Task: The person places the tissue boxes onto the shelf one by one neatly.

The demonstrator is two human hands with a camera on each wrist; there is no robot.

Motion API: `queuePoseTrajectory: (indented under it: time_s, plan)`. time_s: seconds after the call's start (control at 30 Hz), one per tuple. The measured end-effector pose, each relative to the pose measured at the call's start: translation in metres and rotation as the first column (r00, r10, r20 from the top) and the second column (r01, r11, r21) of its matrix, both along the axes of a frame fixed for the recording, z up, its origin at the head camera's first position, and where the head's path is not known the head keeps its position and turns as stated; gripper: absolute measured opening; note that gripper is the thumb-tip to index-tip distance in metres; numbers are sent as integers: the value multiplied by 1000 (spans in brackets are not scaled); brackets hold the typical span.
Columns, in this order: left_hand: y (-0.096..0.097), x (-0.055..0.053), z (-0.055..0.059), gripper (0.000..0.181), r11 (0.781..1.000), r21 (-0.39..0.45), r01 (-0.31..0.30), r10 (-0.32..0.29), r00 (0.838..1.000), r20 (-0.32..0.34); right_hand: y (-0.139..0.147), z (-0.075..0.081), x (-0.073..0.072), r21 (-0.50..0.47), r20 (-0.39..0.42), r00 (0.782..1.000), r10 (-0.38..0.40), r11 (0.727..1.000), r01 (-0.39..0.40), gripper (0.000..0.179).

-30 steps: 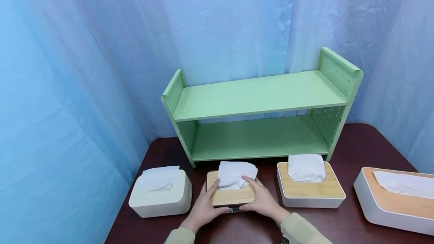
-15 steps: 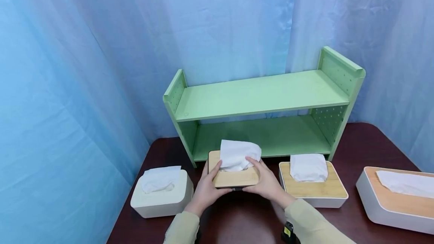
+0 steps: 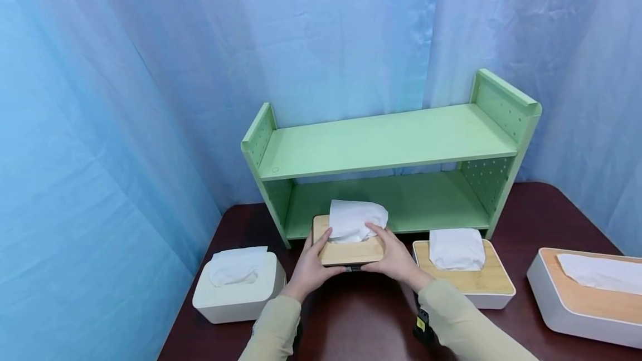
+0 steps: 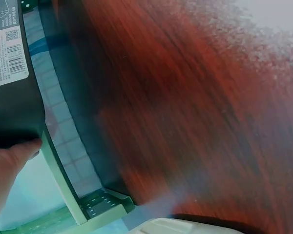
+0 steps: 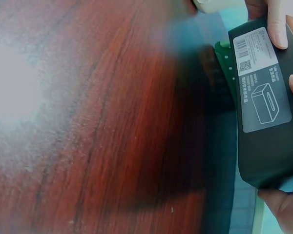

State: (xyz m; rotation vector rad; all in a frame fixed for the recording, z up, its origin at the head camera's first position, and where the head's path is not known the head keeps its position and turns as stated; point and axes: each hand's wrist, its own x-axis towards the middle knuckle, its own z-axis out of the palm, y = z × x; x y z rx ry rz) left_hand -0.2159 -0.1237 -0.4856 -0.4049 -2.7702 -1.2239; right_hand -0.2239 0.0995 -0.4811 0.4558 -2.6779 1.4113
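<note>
Held the black tissue box with a pale wooden lid [image 3: 348, 253] in two hands, above the dark red table [image 3: 356, 327] and just before the green shelf [image 3: 386, 141], overlapping in the head view the front edge of the lower board [image 3: 426, 199]. Could not tell surely about contact with this board.

Gripped the left end of the box with the left hand [image 3: 311, 266], fingers bent around the side, spread only so wide as needed for the box, thumb on the front face. Gripped the right end in similar manner with the right hand [image 3: 396, 259], index fingertip at the upstanding white tissue [image 3: 353, 216], thumb also on the front face. Showed in the right wrist view a grey and white label [image 5: 262, 78] on the black face, with both thumbs near its edge.

Had on the left, near the left hand, a white tissue box [image 3: 230, 312]. Had on the right, partly behind the right wrist, a bamboo-lidded tissue box [image 3: 451, 283], and farther right a long tissue box [image 3: 602, 299], cut by the edge of the head view. Wore pale sleeves [image 3: 278, 322]. Had behind the shelf a blue curtain [image 3: 341, 43].
</note>
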Motion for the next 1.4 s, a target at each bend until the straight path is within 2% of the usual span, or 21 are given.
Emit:
queuePoseTrajectory:
  time_s: [0.33,0.53,0.77,0.9,1.13,1.27,1.4]
  plan:
    - [-4,-4,8,93,1000,2,11,-11,1000,30,7,9,-3,51,29,998,59,997,-60,92]
    - [-12,-7,12,85,1000,-13,6,-6,1000,12,9,16,-5,66,12,996,85,994,-85,83]
    - [-17,-8,20,73,1000,-9,-27,27,1000,9,4,18,-7,16,60,997,47,999,-48,75]
    - [-18,-10,23,68,998,4,-65,65,998,-22,2,19,-10,0,58,998,23,1000,-23,71]
    - [-15,-17,20,64,990,31,-136,138,987,-79,-5,19,-19,18,11,999,-38,999,38,67]
    - [-13,-22,18,64,983,14,-180,181,976,-124,-9,19,-22,16,-4,997,-74,997,74,65]
    - [-11,-24,19,61,980,-5,-200,198,971,-136,-12,20,-22,14,-12,995,-97,995,97,64]
